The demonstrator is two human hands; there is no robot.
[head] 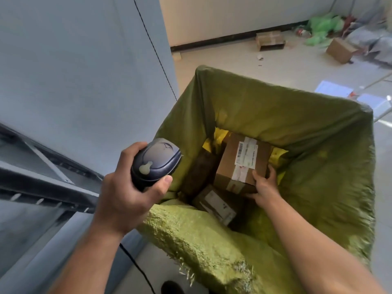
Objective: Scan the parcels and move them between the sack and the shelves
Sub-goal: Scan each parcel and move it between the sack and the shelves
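Down inside the green woven sack [275,98], the right hand [264,185] grips a brown cardboard box [231,166]; best hold its white label [246,154] facing up. Fingers of the left hand [125,187] wrap a dark blue scanner [156,162].

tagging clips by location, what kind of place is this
Probably a parcel sorting or pickup room: the left hand holds a barcode scanner, the right hand grips a labelled cardboard box inside a green woven sack, and metal shelving stands at the left.
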